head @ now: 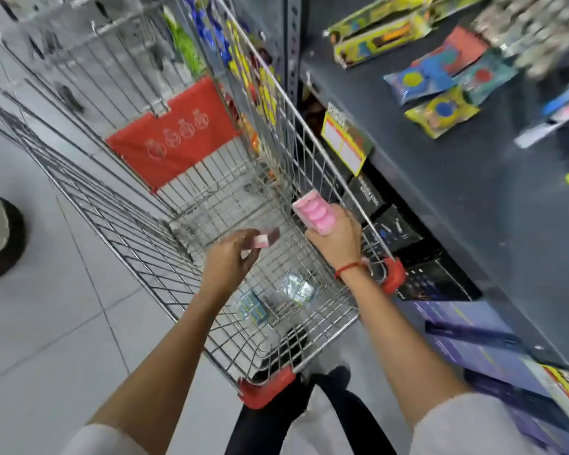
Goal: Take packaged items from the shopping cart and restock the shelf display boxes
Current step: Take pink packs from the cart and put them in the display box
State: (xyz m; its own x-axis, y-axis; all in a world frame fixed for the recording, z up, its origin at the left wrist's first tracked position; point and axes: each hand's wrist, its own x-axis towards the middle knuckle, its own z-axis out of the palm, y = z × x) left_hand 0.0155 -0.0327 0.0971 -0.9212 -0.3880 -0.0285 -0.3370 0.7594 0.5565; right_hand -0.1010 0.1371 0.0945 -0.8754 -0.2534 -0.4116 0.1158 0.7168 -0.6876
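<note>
Two clear packets [276,298] lie in the cart [191,221]; right hand [337,238] grips pink pack [312,215].

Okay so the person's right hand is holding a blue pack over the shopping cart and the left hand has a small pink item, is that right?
Not quite: the pack in the right hand is pink, not blue. The head view shows it held over the shopping cart. The rest stands: the left hand holds a small pink item.
</note>
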